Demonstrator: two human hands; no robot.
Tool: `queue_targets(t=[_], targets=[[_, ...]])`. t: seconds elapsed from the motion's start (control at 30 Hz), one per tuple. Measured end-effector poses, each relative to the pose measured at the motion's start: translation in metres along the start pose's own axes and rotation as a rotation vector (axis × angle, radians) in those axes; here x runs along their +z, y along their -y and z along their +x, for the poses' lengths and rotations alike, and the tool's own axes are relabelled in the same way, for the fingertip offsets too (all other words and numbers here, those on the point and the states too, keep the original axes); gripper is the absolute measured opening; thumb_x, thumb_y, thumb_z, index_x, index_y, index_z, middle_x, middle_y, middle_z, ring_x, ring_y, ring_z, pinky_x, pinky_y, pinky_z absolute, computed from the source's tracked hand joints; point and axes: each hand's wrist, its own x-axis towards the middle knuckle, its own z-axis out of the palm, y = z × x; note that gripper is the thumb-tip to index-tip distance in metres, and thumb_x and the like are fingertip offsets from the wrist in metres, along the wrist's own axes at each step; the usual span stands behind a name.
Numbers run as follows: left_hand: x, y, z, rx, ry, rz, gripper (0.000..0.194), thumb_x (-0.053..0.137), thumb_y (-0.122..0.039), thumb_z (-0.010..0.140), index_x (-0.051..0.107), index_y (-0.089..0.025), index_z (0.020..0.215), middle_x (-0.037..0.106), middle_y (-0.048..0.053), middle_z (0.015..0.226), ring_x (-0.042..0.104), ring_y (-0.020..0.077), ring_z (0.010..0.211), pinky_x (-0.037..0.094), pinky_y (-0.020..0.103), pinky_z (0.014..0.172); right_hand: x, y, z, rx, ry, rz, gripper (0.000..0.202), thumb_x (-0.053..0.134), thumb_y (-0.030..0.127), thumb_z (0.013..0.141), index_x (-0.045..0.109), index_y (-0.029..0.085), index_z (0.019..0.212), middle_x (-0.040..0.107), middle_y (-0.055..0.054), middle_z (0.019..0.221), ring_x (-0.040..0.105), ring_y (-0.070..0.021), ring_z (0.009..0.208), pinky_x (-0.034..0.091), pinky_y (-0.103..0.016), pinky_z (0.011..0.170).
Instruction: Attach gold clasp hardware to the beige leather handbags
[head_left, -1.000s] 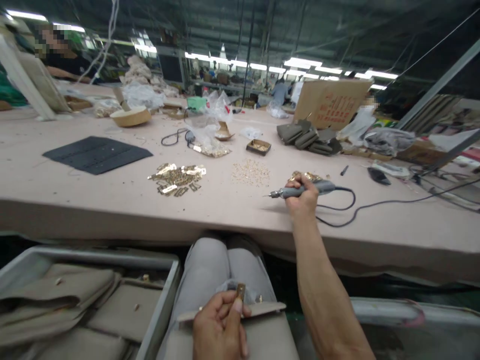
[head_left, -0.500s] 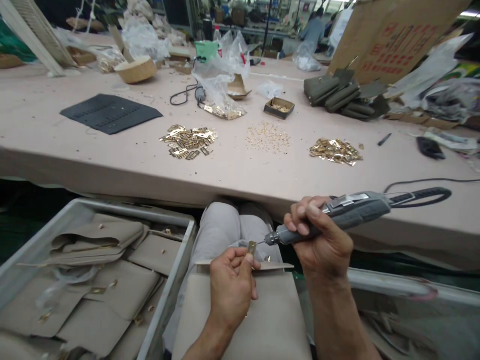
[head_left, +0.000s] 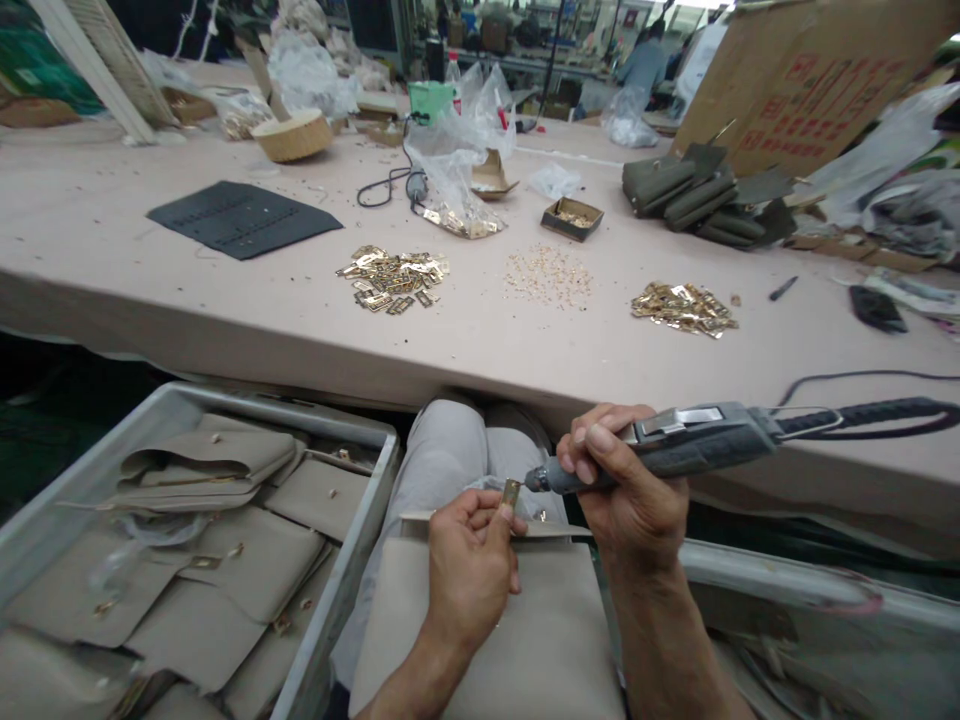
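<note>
Between the thumb and fingers of my left hand (head_left: pixel 474 560) is a small gold metal plate (head_left: pixel 511 493), held upright at the edge of a beige leather bag piece (head_left: pixel 491 640) on my lap. My right hand (head_left: pixel 626 480) is wrapped round a grey electric screwdriver (head_left: pixel 675 440). The screwdriver lies nearly level, its tip pointing left at the gold plate. Its bit is very close to the plate; whether they touch I cannot tell. My left fingers hide the lower part of the plate.
On the table (head_left: pixel 300 320) lie gold frame pieces (head_left: pixel 394 278), scattered tiny screws (head_left: pixel 551 277) and gold plates (head_left: pixel 684 309). A grey crate (head_left: pixel 390 470) of beige bag pieces stands left, another crate (head_left: pixel 787 570) right. The screwdriver's cord (head_left: pixel 862 375) trails right.
The screwdriver has moved left, closing the gap between its tip and the gold plate. My left hand keeps its hold on the plate. The whole view has shifted slightly.
</note>
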Motion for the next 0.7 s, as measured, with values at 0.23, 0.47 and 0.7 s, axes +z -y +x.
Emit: queue_targets(t=[0.23,0.47,0.7], targets=[[-0.001,0.0,0.0,-0.002,0.004,0.01,0.033,0.074,-0.044,0.082,0.063,-0.013,0.084,0.073,0.006,0.07,0.047,0.0069,0.029,0.034,0.017,0.028,-0.004,-0.007,0.003,0.033,0.215,-0.075,0.013,0.079,0.016,0.086,0.067,0.02,0.087,0.06,0.001,0.07,0.053,-0.0119,0.052,0.043,-0.026,0.049],[-0.002,0.004,-0.001,0.003,-0.009,-0.01,0.03,0.073,-0.04,0.082,0.064,-0.012,0.086,0.073,0.007,0.068,0.045,0.007,0.029,0.036,0.019,0.028,-0.005,-0.011,0.012,0.138,0.411,-0.07,0.015,0.082,0.02,0.085,0.068,0.018,0.08,0.062,0.0,0.067,0.053,-0.0131,0.054,0.04,-0.024,0.048],[-0.003,0.005,-0.001,0.021,0.019,0.009,0.032,0.072,-0.043,0.082,0.064,-0.012,0.083,0.071,0.006,0.066,0.046,0.0073,0.028,0.032,0.018,0.027,-0.001,-0.011,0.012,0.22,0.549,-0.081,0.022,0.088,0.016,0.078,0.066,0.018,0.077,0.065,-0.001,0.068,0.056,-0.0142,0.058,0.043,-0.026,0.052]])
